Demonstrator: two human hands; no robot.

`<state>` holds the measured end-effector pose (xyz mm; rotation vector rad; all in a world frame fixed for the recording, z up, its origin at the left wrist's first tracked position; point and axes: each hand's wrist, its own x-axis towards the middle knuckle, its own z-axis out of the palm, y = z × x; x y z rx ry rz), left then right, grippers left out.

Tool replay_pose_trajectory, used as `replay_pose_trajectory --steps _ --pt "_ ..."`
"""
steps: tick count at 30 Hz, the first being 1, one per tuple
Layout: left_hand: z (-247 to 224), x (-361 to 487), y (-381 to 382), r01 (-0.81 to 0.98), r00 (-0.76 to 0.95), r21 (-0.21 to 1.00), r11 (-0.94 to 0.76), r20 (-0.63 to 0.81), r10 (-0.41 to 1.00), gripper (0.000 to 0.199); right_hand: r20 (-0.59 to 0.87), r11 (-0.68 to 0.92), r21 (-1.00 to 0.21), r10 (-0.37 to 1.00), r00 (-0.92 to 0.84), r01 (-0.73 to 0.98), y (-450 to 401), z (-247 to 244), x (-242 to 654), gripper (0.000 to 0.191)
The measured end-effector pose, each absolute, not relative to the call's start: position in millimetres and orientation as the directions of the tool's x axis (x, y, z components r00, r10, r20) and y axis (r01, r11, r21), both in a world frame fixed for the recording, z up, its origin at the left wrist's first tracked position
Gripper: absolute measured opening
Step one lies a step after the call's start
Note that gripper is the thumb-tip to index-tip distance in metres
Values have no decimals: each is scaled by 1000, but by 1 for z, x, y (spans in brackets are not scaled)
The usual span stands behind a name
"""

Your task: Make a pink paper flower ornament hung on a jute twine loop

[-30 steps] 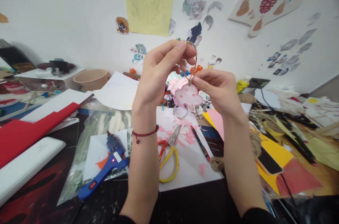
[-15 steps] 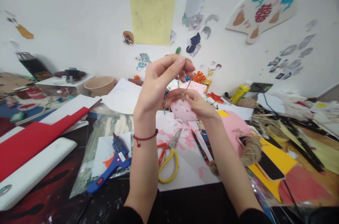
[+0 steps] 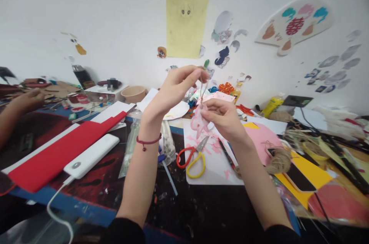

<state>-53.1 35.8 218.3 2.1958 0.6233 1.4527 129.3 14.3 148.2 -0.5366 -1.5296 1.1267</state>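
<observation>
Held up over the table is a pink spotted cutout (image 3: 198,123) with a wavy edge, hanging from a loop of twine (image 3: 202,92). My left hand (image 3: 180,86), with a dark red cord bracelet on the wrist, pinches the top of the loop. A small green piece (image 3: 206,63) shows just above those fingers. Lower down, my right hand (image 3: 223,117) grips the cutout at its upper edge, near the twine. Beneath the hands, scissors (image 3: 198,153) with one red and one yellow handle rest on a white sheet (image 3: 213,171) among pink scraps.
Another person's hand (image 3: 25,102) reaches in at the far left. Red card (image 3: 66,151) and a white power bank (image 3: 92,155) with a cable lie left. A blue glue gun (image 3: 162,156) is partly behind my left forearm. A twine ball (image 3: 279,160) and phone (image 3: 300,176) lie right.
The view has swung left, bringing another person's hand into sight. My right hand has shifted from behind the cutout to pinching its upper edge, and the cutout has turned.
</observation>
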Motion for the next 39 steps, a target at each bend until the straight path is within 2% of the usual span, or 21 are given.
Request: replay_pose_trajectory --steps 2,4,5,7,10,13,16,21,24,26,30,34,39 --pt "202 -75 35 439 246 523 -730 712 658 28 477 440 -873 860 -180 -210 8 138 124 26" --pt "179 -101 26 787 96 393 -476 683 724 32 441 418 -888 892 -97 -193 5 124 123 30" --pt "165 -114 17 897 39 310 -314 653 756 34 428 411 -892 902 -59 -188 3 115 122 31" --pt "135 -133 -7 978 -53 200 -61 522 851 36 415 411 -896 910 18 -169 -1 96 121 32" --pt "88 -129 -48 986 -40 166 -30 401 915 36 426 445 -890 889 169 -100 -9 70 115 33" --pt "48 -87 -73 972 143 138 -190 295 945 31 444 471 -882 839 314 -11 -22 54 104 30" --pt "25 -39 -76 950 237 150 -273 222 946 28 493 493 -863 771 403 114 -40 55 97 29" --pt "14 -1 -57 937 231 240 -253 116 966 25 656 538 -754 651 382 376 -69 79 105 23" --pt "17 -2 -52 914 204 342 -220 82 976 27 767 540 -626 558 318 563 -79 98 114 21" --pt "20 -8 -50 884 179 428 -189 64 982 24 819 550 -553 497 286 626 -81 110 118 20" --pt "15 -26 -44 758 95 646 -95 34 995 18 875 610 -482 373 309 629 -75 131 122 18" --pt "8 -35 -37 493 18 867 -72 73 997 18 908 732 -399 230 351 553 -57 145 124 17" --pt "35 -37 -42 212 -155 962 -173 208 966 32 916 840 -334 182 357 429 -32 157 124 19"
